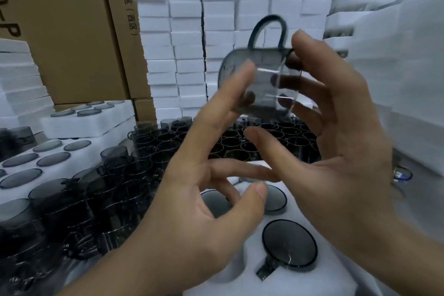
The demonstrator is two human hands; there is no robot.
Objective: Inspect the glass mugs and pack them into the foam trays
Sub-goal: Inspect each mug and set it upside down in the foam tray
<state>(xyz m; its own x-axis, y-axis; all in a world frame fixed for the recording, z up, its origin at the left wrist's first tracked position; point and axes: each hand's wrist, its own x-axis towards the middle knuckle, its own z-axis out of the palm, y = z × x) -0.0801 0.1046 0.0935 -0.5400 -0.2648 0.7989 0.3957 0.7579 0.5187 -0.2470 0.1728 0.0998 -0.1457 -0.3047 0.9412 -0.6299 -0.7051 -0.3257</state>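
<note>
A smoky grey glass mug (263, 61) is held up in the air on its side, handle pointing up, blurred by motion. My right hand (348, 151) holds it from the right, fingers curled round its far side and showing through the glass. My left hand (192, 211) is spread, its straight index finger touching the mug's left wall. Below the hands lies a white foam tray (216, 279) with three mugs set upside down in its pockets, the nearest (289, 246) with its handle toward me.
Several loose grey mugs (153, 146) crowd the table behind and left of the tray. Packed foam trays (79, 125) stack at the left. Tall piles of white foam blocks (216, 19) and cardboard boxes (60, 31) stand behind; foam sheets (408, 79) rise at the right.
</note>
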